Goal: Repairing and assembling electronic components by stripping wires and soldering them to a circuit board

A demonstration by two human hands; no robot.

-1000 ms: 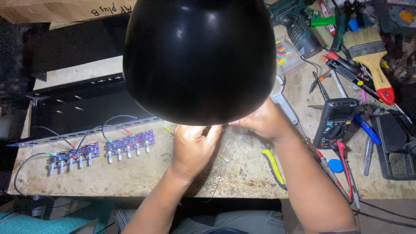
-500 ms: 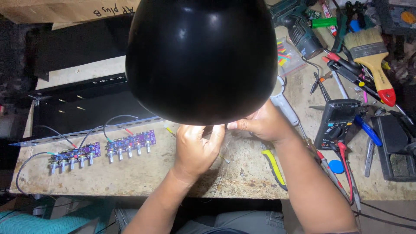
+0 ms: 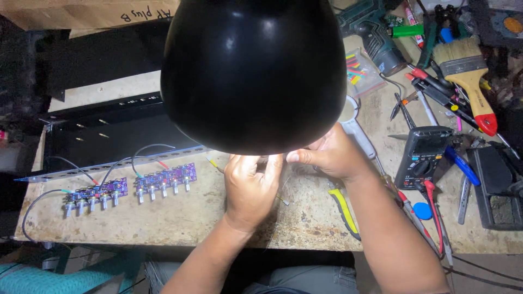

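My left hand (image 3: 251, 184) and my right hand (image 3: 333, 156) meet at the fingertips just under the rim of a big black lamp shade (image 3: 253, 71). The shade hides most of the fingertips and whatever is between them. My right thumb points left and touches my left fingers. A thin wire (image 3: 281, 200) lies on the worn bench (image 3: 180, 220) beneath my left hand. Two purple circuit boards with rows of knob shafts (image 3: 95, 193) (image 3: 166, 179) lie to the left, wired to a black metal chassis (image 3: 109, 130).
To the right of my hands lie a magnifying glass (image 3: 354, 128), yellow-handled pliers (image 3: 344, 211), a black multimeter (image 3: 422, 157) with red probes, a paintbrush (image 3: 469, 76), a green drill (image 3: 376, 32), screwdrivers and a black stand (image 3: 496, 188). A cardboard box (image 3: 92, 13) sits at the back left.
My hands stay together under the lamp rim with only small finger movements. My right thumb now shows more plainly against my left fingers.
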